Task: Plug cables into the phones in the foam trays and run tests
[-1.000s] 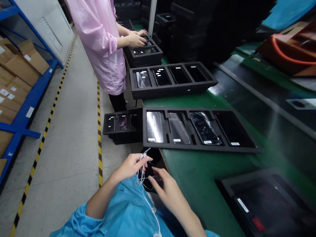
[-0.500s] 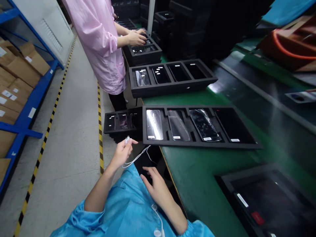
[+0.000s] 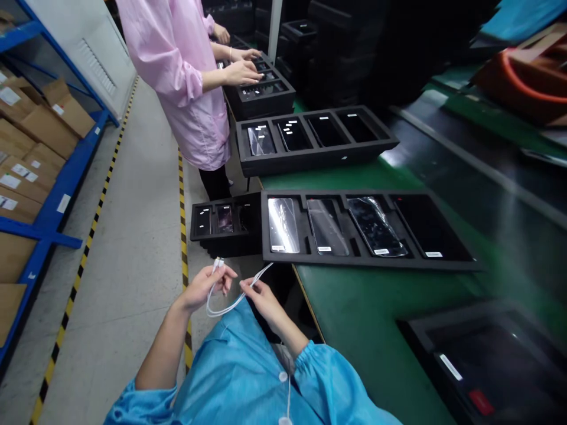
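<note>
My left hand [image 3: 205, 287] is closed on the plug ends of a white charging cable [image 3: 220, 311], in front of the table's left corner. The cable hangs in a loop below it and runs up to the tray's front edge. My right hand [image 3: 261, 298] pinches the cable's strands between thumb and fingers, a little to the right of my left hand. Beyond the hands, a black foam tray [image 3: 301, 258] lies on the table, with a phone [image 3: 284, 227] and several others in its slots. Protective film covers some of them.
A second foam tray of phones [image 3: 319, 154] sits farther back on the green table [image 3: 349, 307]. A lower stack of trays [image 3: 221, 236] stands left of the table. A co-worker in pink [image 3: 177, 77] handles trays at the back. Blurred at right front lies another tray [image 3: 425, 354].
My right hand has moved up and left and taken hold of the cable. My left hand, with the plug ends, has shifted slightly left and down. The cable loop is now drawn between both hands.
</note>
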`<state>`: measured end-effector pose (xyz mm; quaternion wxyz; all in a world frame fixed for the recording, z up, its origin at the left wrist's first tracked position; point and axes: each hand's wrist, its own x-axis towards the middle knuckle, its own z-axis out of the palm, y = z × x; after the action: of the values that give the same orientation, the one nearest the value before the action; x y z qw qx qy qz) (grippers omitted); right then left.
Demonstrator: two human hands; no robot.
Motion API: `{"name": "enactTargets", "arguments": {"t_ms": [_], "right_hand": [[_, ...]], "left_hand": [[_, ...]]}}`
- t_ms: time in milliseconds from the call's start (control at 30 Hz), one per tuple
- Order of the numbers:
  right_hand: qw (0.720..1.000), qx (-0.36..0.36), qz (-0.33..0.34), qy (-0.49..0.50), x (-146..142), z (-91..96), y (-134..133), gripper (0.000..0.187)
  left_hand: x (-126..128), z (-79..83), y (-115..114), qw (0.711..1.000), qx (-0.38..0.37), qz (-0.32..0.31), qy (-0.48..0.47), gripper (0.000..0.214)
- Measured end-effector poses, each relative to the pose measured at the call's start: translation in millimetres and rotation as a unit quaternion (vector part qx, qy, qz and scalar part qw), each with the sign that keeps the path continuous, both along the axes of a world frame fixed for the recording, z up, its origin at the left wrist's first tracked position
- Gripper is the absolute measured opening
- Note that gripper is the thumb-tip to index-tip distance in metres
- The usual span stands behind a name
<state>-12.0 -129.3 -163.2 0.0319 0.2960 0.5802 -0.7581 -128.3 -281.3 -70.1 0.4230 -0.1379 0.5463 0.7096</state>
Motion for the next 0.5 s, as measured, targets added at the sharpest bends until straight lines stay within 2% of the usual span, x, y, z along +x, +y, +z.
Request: {"name": "enactTargets", "arguments": {"t_ms": [100, 167, 233, 300, 367, 433, 500], "right_hand": [[0.996, -0.07, -0.043, 0.033, -6.7, 21.1, -20.9, 0.07], [0.988, -0.115, -0.081, 0.057, -12.5, 36.1, -33.9, 0.07], [0.977, -0.152, -0.124, 0.08, -19.3, 49.6, -44.5, 0.069], [0.965, -0.18, -0.165, 0.099, -25.8, 60.5, -52.3, 0.067], [0.954, -0.201, -0.195, 0.11, -30.3, 68.6, -57.5, 0.065], [0.946, -0.218, -0.211, 0.117, -31.9, 74.6, -60.0, 0.062], [0.94, -0.229, -0.218, 0.124, -30.9, 79.5, -59.2, 0.06]], "left_hand": [[-4.8, -24.6, -10.8, 0.99, -0.055, 0.125, -0.018, 0.03], [2.9, -39.1, -18.9, 0.973, -0.1, 0.204, -0.047, 0.032], [23.0, -47.7, -25.7, 0.956, -0.132, 0.245, -0.091, 0.04], [51.2, -48.4, -27.0, 0.95, -0.135, 0.245, -0.141, 0.047], [77.6, -41.9, -18.8, 0.957, -0.076, 0.196, -0.202, 0.053], [91.9, -30.7, -1.2, 0.958, 0.069, 0.14, -0.239, 0.054], [89.4, -17.4, 20.2, 0.951, 0.157, 0.16, -0.211, 0.042]]}}
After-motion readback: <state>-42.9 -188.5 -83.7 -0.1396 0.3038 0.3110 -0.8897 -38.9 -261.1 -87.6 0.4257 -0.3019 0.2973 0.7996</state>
